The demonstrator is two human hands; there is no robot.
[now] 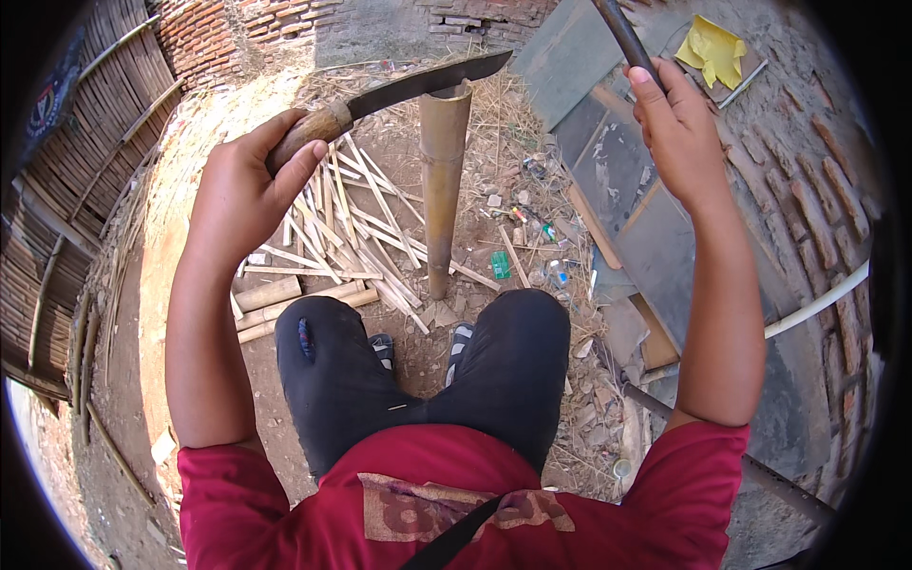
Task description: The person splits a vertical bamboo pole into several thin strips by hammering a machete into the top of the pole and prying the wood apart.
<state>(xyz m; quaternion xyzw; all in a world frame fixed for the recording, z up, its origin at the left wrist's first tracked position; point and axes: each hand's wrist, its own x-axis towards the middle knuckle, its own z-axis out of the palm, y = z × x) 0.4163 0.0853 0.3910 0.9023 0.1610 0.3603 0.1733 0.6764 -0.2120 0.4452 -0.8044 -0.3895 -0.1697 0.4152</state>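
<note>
My left hand [245, 185] is closed around the wooden handle of a machete [418, 84]. Its dark blade lies across the top end of an upright bamboo pole [442, 180], the tip reaching past it on the right. In front of my feet, the pole's lower end meets the ground. Raised at the upper right, my right hand [676, 133] grips a dark rod [621, 34], whose far end leaves the picture at the top. That rod is apart from the blade.
Split bamboo strips [347, 214] lie in a loose pile left of the pole, beside cut bamboo lengths [285, 302]. Dark boards [608, 161] lean at the right near a brick wall [817, 204]. A green plastic piece [500, 264] and a yellow sheet [711, 52] also show.
</note>
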